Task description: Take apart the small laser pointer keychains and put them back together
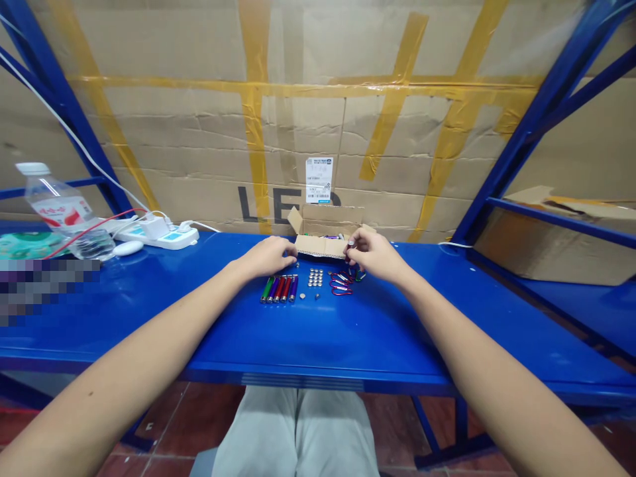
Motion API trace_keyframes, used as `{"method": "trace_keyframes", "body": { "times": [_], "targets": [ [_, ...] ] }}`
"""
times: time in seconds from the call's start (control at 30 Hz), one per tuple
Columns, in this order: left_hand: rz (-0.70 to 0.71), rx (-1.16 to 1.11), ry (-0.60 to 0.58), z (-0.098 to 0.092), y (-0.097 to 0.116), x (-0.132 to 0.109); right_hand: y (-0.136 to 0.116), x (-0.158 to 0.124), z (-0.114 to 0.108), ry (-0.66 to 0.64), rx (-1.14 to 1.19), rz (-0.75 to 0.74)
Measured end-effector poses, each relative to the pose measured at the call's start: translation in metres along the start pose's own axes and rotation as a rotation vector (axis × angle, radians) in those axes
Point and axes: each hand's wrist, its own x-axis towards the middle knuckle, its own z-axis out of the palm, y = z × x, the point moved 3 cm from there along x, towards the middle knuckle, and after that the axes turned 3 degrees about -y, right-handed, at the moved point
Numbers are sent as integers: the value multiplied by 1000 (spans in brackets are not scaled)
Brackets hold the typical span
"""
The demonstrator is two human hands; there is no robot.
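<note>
My right hand [376, 254] pinches a small dark red tube [350, 250] upright at the front right of a small open cardboard box [320, 246]. My left hand [268, 256] is at the box's left front corner, fingers curled in; whatever they hold is hidden. A tiny metal part [297, 265] shows by its fingertips. Below it lies a row of slim metal torch-like tubes [279, 289], green, purple and red. Round silver button cells [315, 277] lie in a grid to the right. Beside them are red carabiner clips [341, 283]. A single button cell [302, 296] and a small dark piece [317, 297] lie in front.
A blue table [318, 338] carries everything. At left are a water bottle [64, 212], a white power strip [169, 236] with cables and a white oval object [128, 248]. Large taped cartons [199, 146] stand behind. Blue frame posts [527, 126] rise on both sides.
</note>
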Motion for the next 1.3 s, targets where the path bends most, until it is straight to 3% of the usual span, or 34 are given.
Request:
{"method": "trace_keyframes", "body": {
  "times": [0.47,0.67,0.87,1.1,1.3],
  "targets": [
    [50,-42,-65,3,16,6,1,0,8,-61,-119,-120],
    [36,47,-40,0,19,5,-1,-2,8,-61,-99,-130],
    [96,-15,-4,-12,28,-2,2,0,4,-24,-117,-114],
    [248,49,-245,-23,64,-26,1,1,1,0,-159,-121],
    [276,95,-303,-11,69,-26,0,0,1,-13,-138,-113]
  ]
}}
